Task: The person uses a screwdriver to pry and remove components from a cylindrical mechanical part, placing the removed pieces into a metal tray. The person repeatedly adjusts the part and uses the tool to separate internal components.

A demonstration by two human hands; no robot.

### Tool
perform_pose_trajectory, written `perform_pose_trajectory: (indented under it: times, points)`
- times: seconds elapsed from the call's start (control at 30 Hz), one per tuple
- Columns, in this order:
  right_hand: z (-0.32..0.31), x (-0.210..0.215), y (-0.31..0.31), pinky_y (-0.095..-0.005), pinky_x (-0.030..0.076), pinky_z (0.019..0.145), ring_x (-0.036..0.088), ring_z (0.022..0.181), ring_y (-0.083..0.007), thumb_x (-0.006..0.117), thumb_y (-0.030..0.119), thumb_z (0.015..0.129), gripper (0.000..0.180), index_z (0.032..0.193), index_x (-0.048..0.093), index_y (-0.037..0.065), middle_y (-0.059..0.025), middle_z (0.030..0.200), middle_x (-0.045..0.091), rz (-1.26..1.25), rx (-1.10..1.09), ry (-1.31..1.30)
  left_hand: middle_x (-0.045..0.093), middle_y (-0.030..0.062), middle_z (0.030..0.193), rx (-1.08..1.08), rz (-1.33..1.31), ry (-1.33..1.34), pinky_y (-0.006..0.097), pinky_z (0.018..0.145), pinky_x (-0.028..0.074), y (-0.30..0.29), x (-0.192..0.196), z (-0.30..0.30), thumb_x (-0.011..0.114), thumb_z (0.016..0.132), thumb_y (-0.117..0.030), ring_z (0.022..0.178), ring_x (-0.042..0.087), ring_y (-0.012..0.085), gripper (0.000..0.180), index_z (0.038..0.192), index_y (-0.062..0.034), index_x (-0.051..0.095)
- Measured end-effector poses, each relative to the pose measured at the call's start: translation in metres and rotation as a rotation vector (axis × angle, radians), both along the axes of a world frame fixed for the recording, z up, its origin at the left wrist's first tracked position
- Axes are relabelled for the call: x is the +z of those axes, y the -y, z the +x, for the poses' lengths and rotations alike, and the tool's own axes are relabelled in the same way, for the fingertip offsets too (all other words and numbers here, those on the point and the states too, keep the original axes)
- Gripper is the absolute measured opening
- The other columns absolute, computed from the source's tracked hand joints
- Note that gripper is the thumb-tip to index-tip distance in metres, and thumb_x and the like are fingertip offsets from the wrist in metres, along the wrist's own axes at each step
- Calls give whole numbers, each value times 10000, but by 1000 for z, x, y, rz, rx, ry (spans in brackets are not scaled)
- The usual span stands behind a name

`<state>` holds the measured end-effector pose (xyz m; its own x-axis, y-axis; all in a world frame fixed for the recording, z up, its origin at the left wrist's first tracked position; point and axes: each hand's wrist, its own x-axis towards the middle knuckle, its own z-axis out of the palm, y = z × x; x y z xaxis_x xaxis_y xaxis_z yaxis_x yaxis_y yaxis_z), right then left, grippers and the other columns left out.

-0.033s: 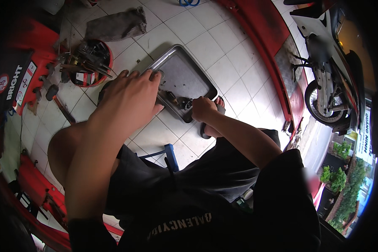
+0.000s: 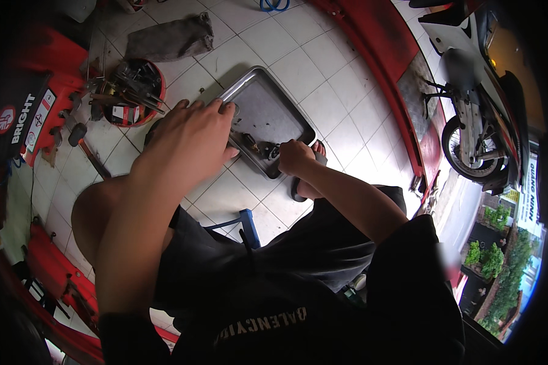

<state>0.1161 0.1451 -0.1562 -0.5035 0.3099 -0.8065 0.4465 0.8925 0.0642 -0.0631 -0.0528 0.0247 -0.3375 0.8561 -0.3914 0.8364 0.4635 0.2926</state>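
A shallow metal tray [image 2: 295, 112] lies on the tiled floor between my feet, with small dark metal parts [image 2: 249, 143] at its near side. My left hand [image 2: 189, 137] is over the tray's left rim, back upward, fingers stretched out and thumb apart; I see nothing in its grasp. At the tray's near right corner my right hand [image 2: 296, 157] is closed in a fist. Dark metal pieces [image 2: 273, 152] show right beside its fingers, but what it grips is hidden behind the knuckles.
To the left stands a red tub [image 2: 159, 91] full of tools and parts, with a hammer [image 2: 91, 152] nearer me. A grey cloth [image 2: 167, 39] lies beyond the tub. A blue metal frame [image 2: 248, 226] is between my legs. A motorcycle [image 2: 469, 128] stands at the far right, past a red lift [image 2: 377, 55].
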Motion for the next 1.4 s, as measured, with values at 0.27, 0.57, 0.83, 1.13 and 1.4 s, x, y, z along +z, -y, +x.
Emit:
perform_pose_trajectory:
  times: [0.27, 0.57, 0.83, 1.13, 1.4]
  points:
    - [-7, 33, -20, -404, 581, 908, 697, 1120, -315, 654, 174, 855, 314, 1133, 733, 51, -153, 1143, 735, 90, 58, -22, 629, 205, 1292, 28, 32, 68, 463, 1019, 504, -1, 7, -12, 744, 891, -297, 1201, 614, 375, 618, 1356, 32, 505]
    - [24, 183, -38, -477, 529, 823, 687, 945, -377, 672, 187, 898, 295, 1176, 683, 89, -180, 967, 727, -79, -158, -765, 616, 207, 1321, 8, -11, 11, 455, 1035, 488, 3, 0, -12, 747, 872, -312, 1219, 602, 382, 653, 1367, 31, 495]
    - [26, 194, -43, -438, 549, 855, 707, 965, -338, 690, 158, 873, 261, 1121, 708, 79, -147, 979, 741, -73, 34, -535, 568, 218, 1402, -54, -81, 17, 458, 1089, 444, -12, -25, 0, 742, 880, -305, 1266, 566, 395, 720, 1446, 31, 448]
    - [13, 210, -42, -426, 535, 919, 668, 1083, -334, 682, 192, 905, 297, 1157, 641, 39, -158, 1046, 709, -149, 82, -248, 576, 194, 1400, -104, -97, -3, 475, 1116, 430, -25, -40, 12, 740, 902, -328, 1276, 573, 374, 686, 1435, 10, 471]
    - [27, 206, -41, -416, 599, 760, 743, 850, -325, 611, 40, 811, 206, 952, 755, -1, -193, 875, 741, -172, 126, -487, 549, 185, 1443, -127, -98, -30, 461, 1130, 414, -31, -40, 19, 742, 899, -328, 1298, 557, 366, 708, 1456, 8, 461]
